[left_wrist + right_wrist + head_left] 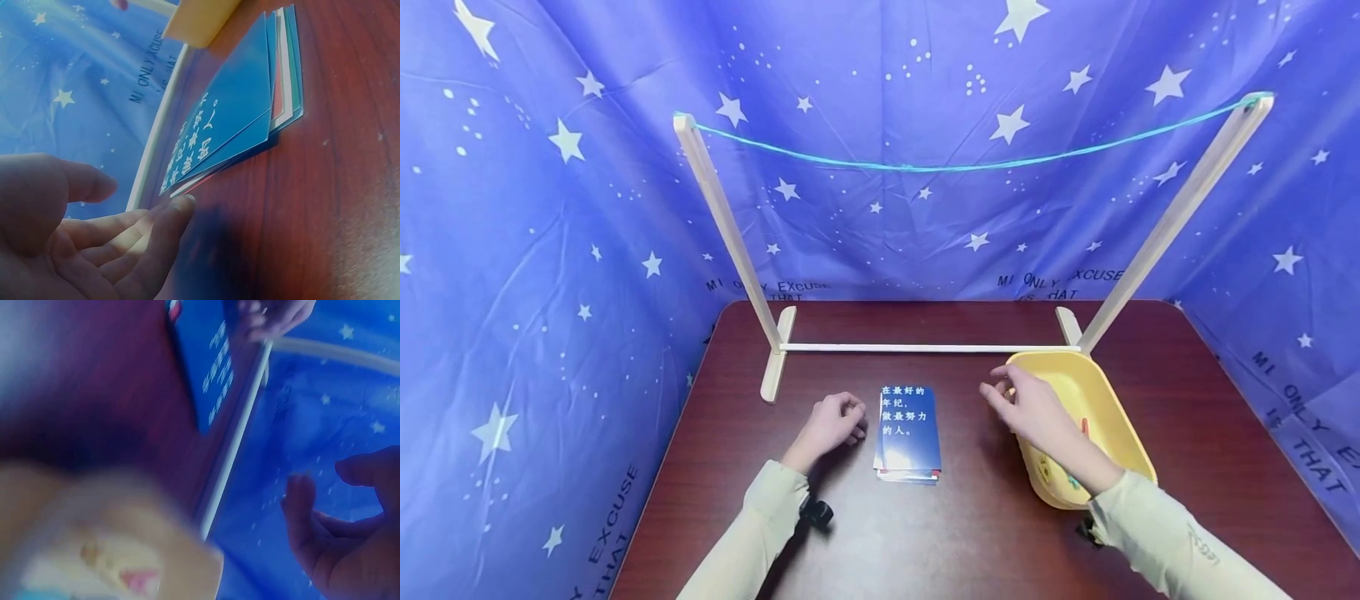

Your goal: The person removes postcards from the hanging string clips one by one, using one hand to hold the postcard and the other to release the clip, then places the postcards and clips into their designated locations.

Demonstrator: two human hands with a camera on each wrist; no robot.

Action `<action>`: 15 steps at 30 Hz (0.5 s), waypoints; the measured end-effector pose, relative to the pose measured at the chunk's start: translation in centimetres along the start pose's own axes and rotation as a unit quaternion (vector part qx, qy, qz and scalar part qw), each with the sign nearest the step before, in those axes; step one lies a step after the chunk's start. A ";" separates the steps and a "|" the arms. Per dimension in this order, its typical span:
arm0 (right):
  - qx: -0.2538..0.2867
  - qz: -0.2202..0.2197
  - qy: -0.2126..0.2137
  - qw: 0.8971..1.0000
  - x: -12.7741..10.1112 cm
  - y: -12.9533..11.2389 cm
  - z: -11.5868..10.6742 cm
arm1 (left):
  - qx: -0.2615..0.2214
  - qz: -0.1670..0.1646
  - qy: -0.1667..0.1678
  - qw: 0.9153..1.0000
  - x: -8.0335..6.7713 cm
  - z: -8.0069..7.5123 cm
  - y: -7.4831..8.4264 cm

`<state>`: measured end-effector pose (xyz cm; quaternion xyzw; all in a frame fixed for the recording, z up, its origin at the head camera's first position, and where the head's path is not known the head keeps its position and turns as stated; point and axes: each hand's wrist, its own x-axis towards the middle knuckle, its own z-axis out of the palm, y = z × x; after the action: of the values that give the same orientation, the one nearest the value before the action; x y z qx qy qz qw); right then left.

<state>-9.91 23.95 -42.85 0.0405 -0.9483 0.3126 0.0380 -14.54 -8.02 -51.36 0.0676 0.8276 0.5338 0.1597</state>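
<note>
A stack of blue cards with white Chinese characters lies on the table, its edges slightly uneven. Just left of it is my left hand, fingers loosely bent and holding nothing. In the left wrist view, a fingertip of that hand appears close to the stack's corner; whether they touch I cannot tell. My right hand hovers over the left rim of a yellow plastic bin. Its thumb and fingers are apart with nothing between them, as the right wrist view of the hand confirms.
Small coloured pieces, one of them red, lie in the bin, partly hidden by my right forearm. Behind stands a wooden frame with a sagging turquoise cord between its posts. A blue star-patterned curtain surrounds the table.
</note>
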 end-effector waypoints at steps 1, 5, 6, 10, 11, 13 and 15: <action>0.006 0.003 -0.007 1.000 -0.2 -0.4 0.3 | -0.001 0.000 -0.002 1.000 0.0 0.1 0.0; 0.022 0.015 -0.034 0.999 -0.7 -1.7 1.7 | -0.014 -0.006 -0.013 1.000 -0.2 0.5 0.1; 0.026 0.017 -0.036 0.999 -0.8 -1.9 2.1 | -0.018 -0.009 -0.015 1.000 -0.2 0.6 0.2; 0.027 0.022 -0.044 0.998 -0.8 -2.2 4.0 | -0.029 -0.025 -0.019 0.999 -0.2 0.8 0.2; 0.027 0.023 -0.048 0.998 -0.8 -2.2 4.6 | -0.029 -0.025 -0.020 0.999 -0.2 0.9 0.2; 0.023 0.028 -0.064 0.997 -0.7 -2.0 5.6 | -0.033 -0.030 -0.023 0.999 -0.3 1.0 0.2; 0.033 0.039 -0.086 0.995 -0.8 -1.7 6.6 | -0.041 -0.036 -0.030 0.998 -0.3 1.2 0.1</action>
<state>-9.29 18.75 -47.22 0.0311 -0.9381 0.3400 -0.0574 -13.87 -7.07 -51.68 0.0472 0.8020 0.5585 0.2065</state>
